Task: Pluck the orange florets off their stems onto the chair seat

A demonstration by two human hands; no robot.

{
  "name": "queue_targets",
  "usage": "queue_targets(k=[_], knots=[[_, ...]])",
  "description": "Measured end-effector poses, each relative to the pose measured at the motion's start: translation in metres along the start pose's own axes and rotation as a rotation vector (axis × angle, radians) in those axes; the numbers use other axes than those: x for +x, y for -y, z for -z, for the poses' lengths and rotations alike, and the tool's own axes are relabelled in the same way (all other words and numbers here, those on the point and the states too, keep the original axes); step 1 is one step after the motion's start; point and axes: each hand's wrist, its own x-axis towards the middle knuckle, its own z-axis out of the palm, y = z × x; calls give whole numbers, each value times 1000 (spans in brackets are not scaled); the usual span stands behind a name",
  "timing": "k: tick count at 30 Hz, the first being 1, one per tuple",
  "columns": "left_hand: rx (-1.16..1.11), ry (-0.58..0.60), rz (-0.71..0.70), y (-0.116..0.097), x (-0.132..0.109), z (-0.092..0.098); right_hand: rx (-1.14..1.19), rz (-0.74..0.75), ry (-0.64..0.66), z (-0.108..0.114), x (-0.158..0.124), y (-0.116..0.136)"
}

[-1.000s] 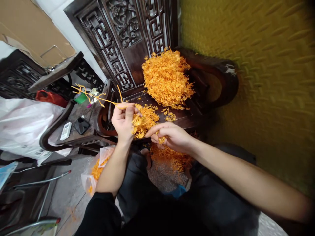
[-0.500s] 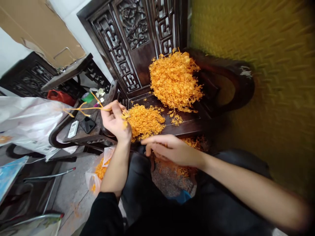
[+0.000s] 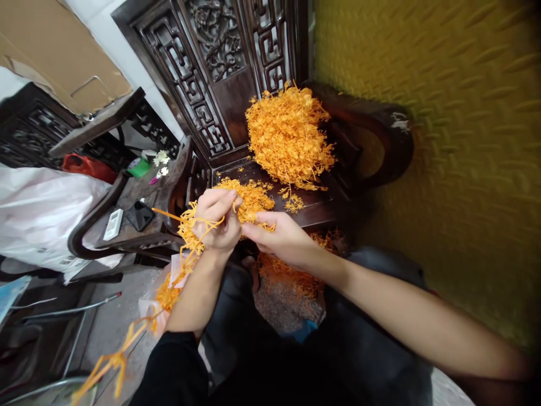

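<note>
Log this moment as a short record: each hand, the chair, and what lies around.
Left hand: closed around orange branching stems
Right hand: beside the left, orange bits between its fingers
Chair seat: larger orange pile toward the back; smaller orange pile nearer the hands
Wooden surface at left: white remote-like device beside a dark flat object
Low at left: pale plastic bag, orange pieces inside

One head camera is looking forward and steeply down from above the lap [image 3: 333, 361], facing a carved chair [image 3: 234, 96] nearby.

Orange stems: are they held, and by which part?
Left hand grips orange stems; right hand pinches an orange sprig. Exactly which parts is hidden.
</note>
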Motion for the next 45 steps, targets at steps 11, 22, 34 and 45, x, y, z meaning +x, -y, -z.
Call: queue_targets(k=[11, 22, 34, 45], knots=[[50, -220, 440, 8, 33, 0, -199, -77, 254, -1, -20, 1], [-66, 100, 377, -19, 0, -19, -694, 521, -357, 24, -16, 22], [-657, 119, 1126, -32, 24, -27, -577, 460, -233, 20, -18, 17], [-617, 238, 904, -58, 7, -45, -563, 412, -420, 23, -6, 18]])
